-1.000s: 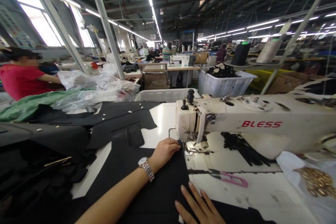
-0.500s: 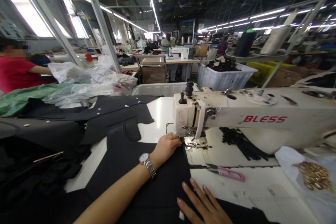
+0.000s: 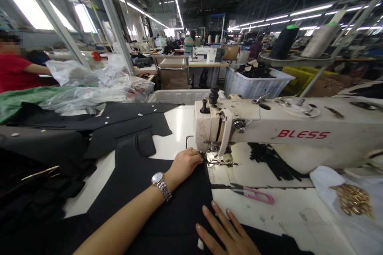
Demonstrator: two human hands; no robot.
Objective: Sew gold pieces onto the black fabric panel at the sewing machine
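My left hand [image 3: 186, 165], a watch on its wrist, is closed at the edge of a black fabric panel [image 3: 179, 211], its fingertips pinching close beside the presser foot of the sewing machine [image 3: 257, 123]. Exactly what lies under the fingertips is hidden. Lower down, my right hand [image 3: 229, 233] rests flat on the same fabric with its fingers spread. A small white piece [image 3: 200, 243] shows beside its index finger. Pink-handled thread snips [image 3: 257, 195] lie on the machine table to the right of the fabric.
Gold metal rings [image 3: 354, 199] sit in a white bag at the right, and black strips [image 3: 272, 161] lie under the machine arm. More black panels [image 3: 128, 117] cover the left side. Beyond are plastic bags [image 3: 98, 83], a white bin [image 3: 257, 81] and a person in red [image 3: 14, 69].
The view has shifted slightly, so the machine and both hands appear a little further left. My hands keep nearly the same places on the fabric.
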